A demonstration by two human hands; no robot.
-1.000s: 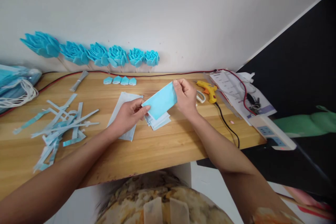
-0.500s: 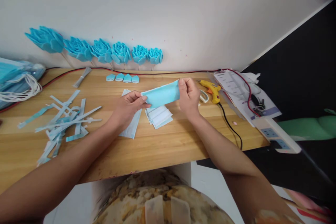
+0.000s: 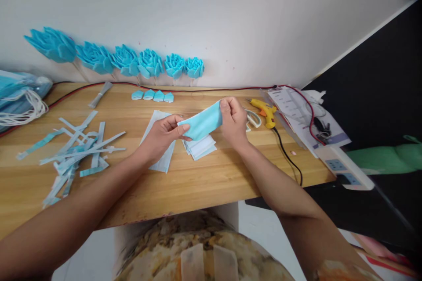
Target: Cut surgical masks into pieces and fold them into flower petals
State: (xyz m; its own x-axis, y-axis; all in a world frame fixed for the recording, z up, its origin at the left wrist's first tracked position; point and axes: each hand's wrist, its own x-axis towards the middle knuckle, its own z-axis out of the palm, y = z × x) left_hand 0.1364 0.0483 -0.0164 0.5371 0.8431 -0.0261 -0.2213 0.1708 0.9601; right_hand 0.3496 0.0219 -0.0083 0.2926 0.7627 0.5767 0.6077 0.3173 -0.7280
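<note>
A light blue rectangular sheet (image 3: 201,124) hangs just above the wooden table (image 3: 204,184), held at both ends. My left hand (image 3: 162,136) pinches its left end with thumb and fingers. My right hand (image 3: 233,120) pinches the upper right end. Under the sheet lies a small stack of cut blue-and-white pieces (image 3: 200,146). A flat white-blue sheet (image 3: 158,140) lies partly under my left hand.
Several blue folded flowers (image 3: 125,59) lean on the wall, with small blue folded petals (image 3: 151,95) in front. Cut strips (image 3: 74,151) lie at left, a bag of masks (image 3: 18,99) at far left. Yellow glue gun (image 3: 263,111), scissors (image 3: 252,118), papers (image 3: 296,112) and power strip (image 3: 344,167) at right.
The blue sheet has been turned and bent between my hands, from a flatter spread to a narrower tilted shape. Both hands keep their hold above the stack.
</note>
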